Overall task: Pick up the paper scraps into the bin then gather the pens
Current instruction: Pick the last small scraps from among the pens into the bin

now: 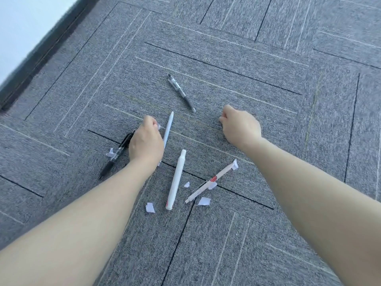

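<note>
Several pens lie on the grey carpet: a clear black pen (181, 92) at the far middle, a thin white pen (168, 127), a black pen (115, 155) at the left, a thick white pen (176, 180) and a white-and-red pen (210, 182). White paper scraps lie among them (150, 207), (204, 201), (186, 184), (235, 165), (110, 153). My left hand (145, 141) is curled over the carpet between the black pen and the thin white pen, pinching a small white scrap (158, 126) at its fingertips. My right hand (240, 124) is a closed fist low over the carpet; whatever it may hold is hidden.
A dark skirting board (41, 56) and a pale wall (24, 23) run along the upper left. Grey carpet tiles (268, 58) with dark and light stripes fill the view. No bin is in view.
</note>
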